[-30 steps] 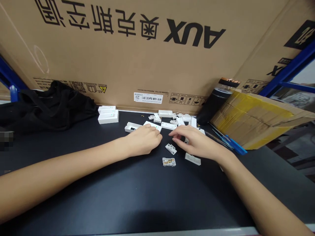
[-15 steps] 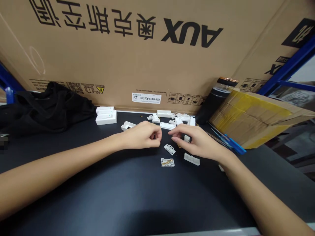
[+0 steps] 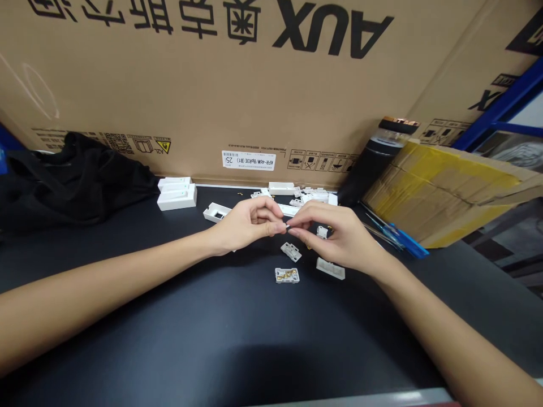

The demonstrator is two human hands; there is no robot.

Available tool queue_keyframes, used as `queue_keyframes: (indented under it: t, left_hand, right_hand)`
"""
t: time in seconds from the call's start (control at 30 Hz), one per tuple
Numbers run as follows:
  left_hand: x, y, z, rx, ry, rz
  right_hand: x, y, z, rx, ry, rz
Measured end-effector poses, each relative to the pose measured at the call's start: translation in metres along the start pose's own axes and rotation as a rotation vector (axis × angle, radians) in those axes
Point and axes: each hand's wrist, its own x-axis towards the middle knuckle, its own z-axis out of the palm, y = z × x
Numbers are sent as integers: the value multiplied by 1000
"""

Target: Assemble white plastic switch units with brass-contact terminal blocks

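A: How many hands, and fingers how?

B: Two, both bare, just beyond the white housing (image 3: 288,280). Right hand (image 3: 331,232): thumb and forefinger pinched together on a tiny dark-and-white piece (image 3: 288,227). Left hand (image 3: 254,223): thumb tip against the same piece, other fingers curled; grip or mere touch, impossible to tell.

A: And around the housing?

B: Just beyond, one slotted part (image 3: 291,252). To the right, one pale block (image 3: 330,268). Beyond and left, one open casing (image 3: 210,216), partly behind the left hand; farther left, at least two stacked white units (image 3: 177,196). Well beyond, a cluster of white parts (image 3: 316,196), too overlapped for counting.

A: Any writing?

B: Behind everything, well beyond the housing, one large carton (image 3: 212,96) printed upside down: "AUX" in bold black, Chinese characters, and one label (image 3: 249,160) reading "KFR-46W/BpR3E(B1)" and "25".

A: Containers?

B: In the housing, gold-coloured strips (image 3: 287,275). Beyond it, rightward, one black bottle (image 3: 371,164) and one yellow-taped cardboard box (image 3: 445,192), contents hidden.
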Motion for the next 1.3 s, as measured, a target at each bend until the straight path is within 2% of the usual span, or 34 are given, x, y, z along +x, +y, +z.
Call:
queue_keyframes:
  t: [0.2,0.33,0.4,0.57,0.7,0.9,1.3]
  left_hand:
    - [0,-3,2,-44,-25,3]
    - [0,-3,4,-69,-54,-8]
    - [-1,-2,4,12,-76,16]
    - [-6,-4,2,527,-113,154]
    - [-7,-10,5,726,-198,182]
    - [-7,-14,6,892,-209,246]
    - [-9,-19,7,957,-163,267]
  right_hand:
    - [1,-3,3,16,7,10]
    - [1,-5,1,16,-43,7]
    - [2,-6,-3,10,-76,15]
    - [1,-4,-15,-64,-187,98]
    - [-1,4,-16,-114,-289,92]
    - [-1,7,-10,-157,-378,117]
    - [-2,6,-4,-225,-476,130]
